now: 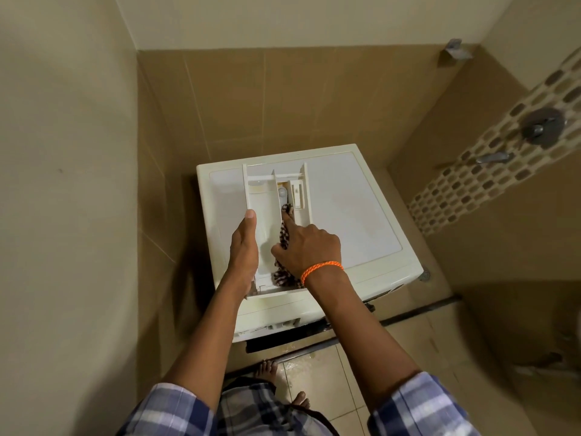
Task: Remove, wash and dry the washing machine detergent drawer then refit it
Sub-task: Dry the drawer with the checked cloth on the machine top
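Cream washing machine (345, 199), brown-tiled walls (251, 99)

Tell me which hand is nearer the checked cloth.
Right. The right hand presses the checked cloth into the detergent drawer; the left hand holds the drawer's left wall, apart from it.

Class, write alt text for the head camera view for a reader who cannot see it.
A detergent drawer lies on top of a washing machine. The left hand holds its side while the right hand pushes a patterned cloth into a compartment with one finger.
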Action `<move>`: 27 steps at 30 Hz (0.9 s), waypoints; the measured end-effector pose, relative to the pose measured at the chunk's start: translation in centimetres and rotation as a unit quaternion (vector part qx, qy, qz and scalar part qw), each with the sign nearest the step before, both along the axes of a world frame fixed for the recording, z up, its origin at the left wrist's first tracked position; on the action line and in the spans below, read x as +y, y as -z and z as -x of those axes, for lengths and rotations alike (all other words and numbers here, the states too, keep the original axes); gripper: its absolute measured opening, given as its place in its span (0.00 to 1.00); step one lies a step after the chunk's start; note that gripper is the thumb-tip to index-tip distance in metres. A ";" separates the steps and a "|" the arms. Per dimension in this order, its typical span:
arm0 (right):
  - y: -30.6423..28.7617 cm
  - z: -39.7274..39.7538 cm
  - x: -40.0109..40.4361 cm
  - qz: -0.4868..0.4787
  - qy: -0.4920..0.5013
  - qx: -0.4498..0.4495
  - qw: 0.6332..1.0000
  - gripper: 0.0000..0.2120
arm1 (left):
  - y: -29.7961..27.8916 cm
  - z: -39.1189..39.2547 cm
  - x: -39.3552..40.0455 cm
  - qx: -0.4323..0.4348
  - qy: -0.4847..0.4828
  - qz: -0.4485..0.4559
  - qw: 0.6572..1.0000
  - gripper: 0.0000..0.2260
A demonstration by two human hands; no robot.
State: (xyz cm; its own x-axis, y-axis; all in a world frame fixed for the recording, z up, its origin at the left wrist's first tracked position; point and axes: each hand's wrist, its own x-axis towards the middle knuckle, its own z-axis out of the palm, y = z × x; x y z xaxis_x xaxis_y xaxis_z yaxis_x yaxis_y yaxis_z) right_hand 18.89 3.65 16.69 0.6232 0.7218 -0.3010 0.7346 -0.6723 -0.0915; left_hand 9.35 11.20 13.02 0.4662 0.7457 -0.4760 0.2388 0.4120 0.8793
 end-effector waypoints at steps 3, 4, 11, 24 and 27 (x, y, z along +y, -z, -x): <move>-0.2 -0.2 -0.2 0.026 -0.027 0.046 0.998 0.37 | 0.3 0.4 -0.5 0.000 -0.019 0.007 1.000 0.30; -0.3 -0.4 -0.4 0.039 -0.036 0.059 0.997 0.36 | 0.3 0.5 -0.6 0.003 -0.028 0.015 1.000 0.31; 0.4 0.9 -2.5 0.059 -0.008 0.085 0.995 0.24 | 0.6 0.5 -0.3 0.018 -0.011 -0.007 1.000 0.30; -2.3 -4.8 -4.1 -0.216 0.138 0.308 0.916 0.15 | 1.8 0.8 2.4 -0.004 -0.051 0.034 0.998 0.35; -2.0 -3.9 -3.9 -0.392 0.137 0.159 0.896 0.14 | 1.7 0.7 2.3 -0.012 -0.054 0.046 0.997 0.37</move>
